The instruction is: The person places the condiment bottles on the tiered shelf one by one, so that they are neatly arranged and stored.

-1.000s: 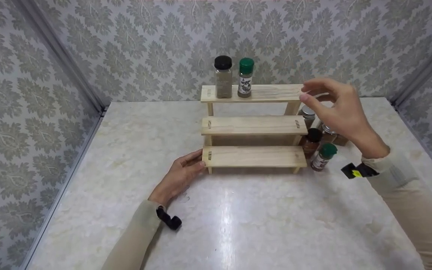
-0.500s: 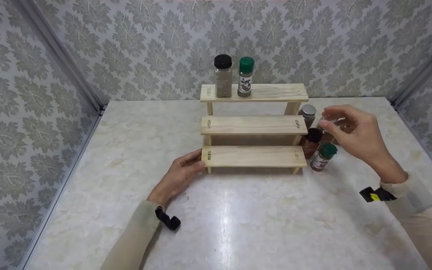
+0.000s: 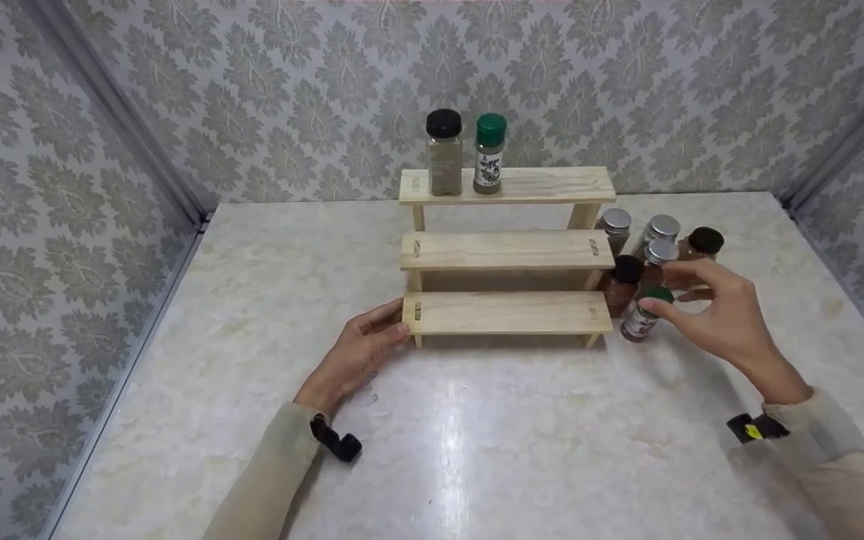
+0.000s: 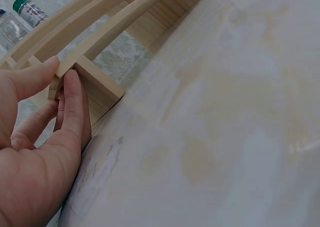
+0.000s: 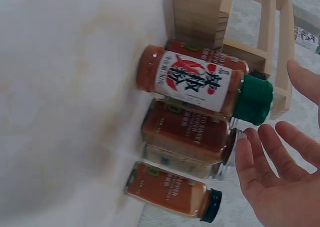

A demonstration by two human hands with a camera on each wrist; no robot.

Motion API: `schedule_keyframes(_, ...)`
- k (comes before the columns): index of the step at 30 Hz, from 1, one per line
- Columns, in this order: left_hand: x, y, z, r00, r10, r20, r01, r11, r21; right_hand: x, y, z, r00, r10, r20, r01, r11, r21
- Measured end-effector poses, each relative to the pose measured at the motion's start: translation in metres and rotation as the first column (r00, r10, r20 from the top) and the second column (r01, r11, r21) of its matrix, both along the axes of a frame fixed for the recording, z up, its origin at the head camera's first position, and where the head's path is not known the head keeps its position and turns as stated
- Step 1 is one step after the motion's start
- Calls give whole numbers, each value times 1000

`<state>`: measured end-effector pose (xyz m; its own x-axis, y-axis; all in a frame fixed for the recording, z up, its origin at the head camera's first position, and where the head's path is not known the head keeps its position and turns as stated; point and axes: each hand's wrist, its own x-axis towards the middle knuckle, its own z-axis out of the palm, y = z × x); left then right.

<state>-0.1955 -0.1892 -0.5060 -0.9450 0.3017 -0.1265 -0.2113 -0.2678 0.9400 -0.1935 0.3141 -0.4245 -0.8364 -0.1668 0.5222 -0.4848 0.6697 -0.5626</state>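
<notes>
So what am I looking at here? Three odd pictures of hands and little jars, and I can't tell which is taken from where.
No machine here: these are a person's two bare hands, filmed by three cameras at one moment. The wide picture comes from a camera on the head; the other two sit on the wrists.

On the pale table stands a wooden three-step rack. Two spice jars stand on its top step: one with a black cap, one with a green cap. More jars cluster beside the rack's right end.

The left hand holds the lowest step's left end. The right hand reaches, fingers spread, at a green-capped jar on the table; it grips nothing yet.
</notes>
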Motion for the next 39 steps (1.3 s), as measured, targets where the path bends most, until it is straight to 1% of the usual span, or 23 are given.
schedule_keyframes(5,1,-1,-1,1000,-20,4,20,1000,-12,0,3,-12,999,-4,38,5,1000,-22)
schedule_keyframes(9,1,-2,1,1000,-16,-16,16,1000,-18,-2,2,-17,999,-7,47,9,999,-40)
schedule_keyframes(13,1,-3,3,1000,-1,-10,1,1000,-4,-6,1,-20,998,23,62,-20,998,-52)
schedule_keyframes(19,1,-2,2,1000,-6,-5,6,1000,8,-8,4,-23,993,84,82,-80,995,-53)
schedule_keyframes(23,1,-1,2,1000,-11,-4,11,1000,-6,-6,7,-25,991,107,80,-105,994,-31)
schedule_keyframes(27,-1,0,1,1000,-27,5,27,999,-17,0,10,-25,991,109,79,-108,994,-16)
schedule_keyframes(32,0,0,2,1000,-23,14,24,1000,-13,3,8,-16,992,102,77,-101,995,-12)
schedule_keyframes(36,0,-1,2,1000,-13,17,13,1000,2,3,6,1,995,92,48,-92,996,-2)
schedule_keyframes(39,0,-1,2,1000,-1,22,0,1000,16,2,4,17,995,95,12,-95,995,-15)
